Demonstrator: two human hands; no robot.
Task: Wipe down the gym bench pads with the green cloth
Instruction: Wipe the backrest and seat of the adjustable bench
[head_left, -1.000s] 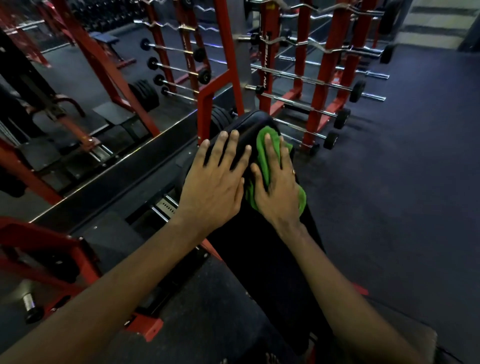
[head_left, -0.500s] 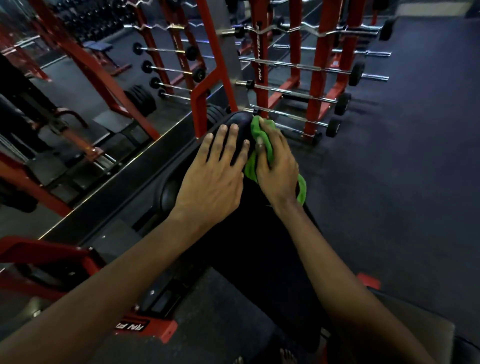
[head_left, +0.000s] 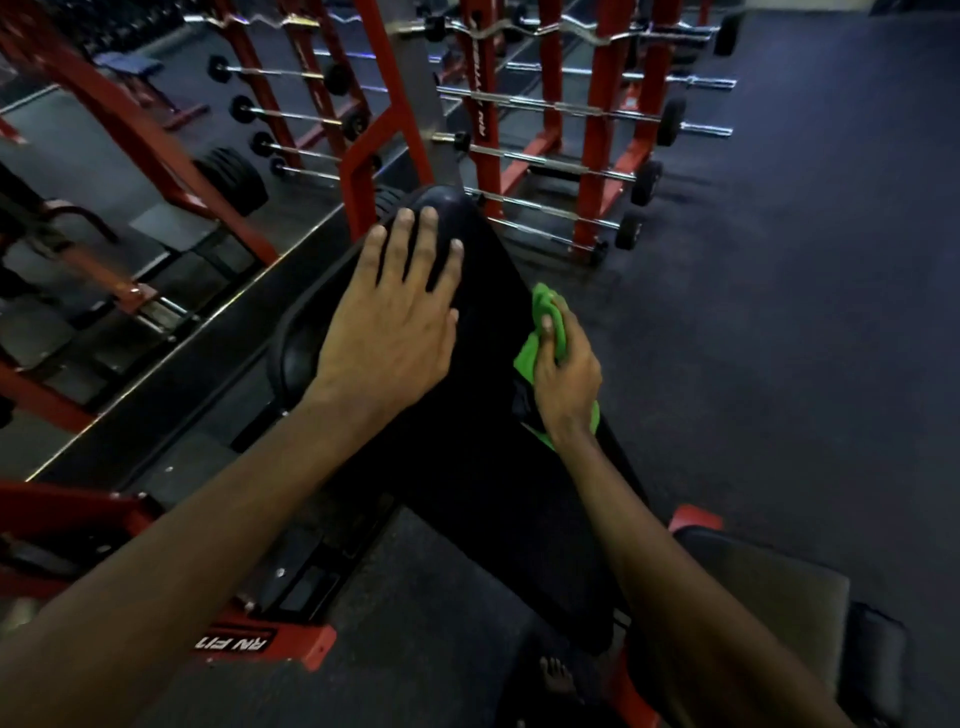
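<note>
Your right hand (head_left: 566, 382) curls round the one green cloth (head_left: 544, 312), pressing it to the right edge of the long back pad (head_left: 483, 493) at frame centre. Your left hand (head_left: 395, 322) lies flat on the pad, fingers spread. The cloth looks soft and light, so grip it bunched. Two pads show, with a seat pad (head_left: 779, 587) lower right.
</note>
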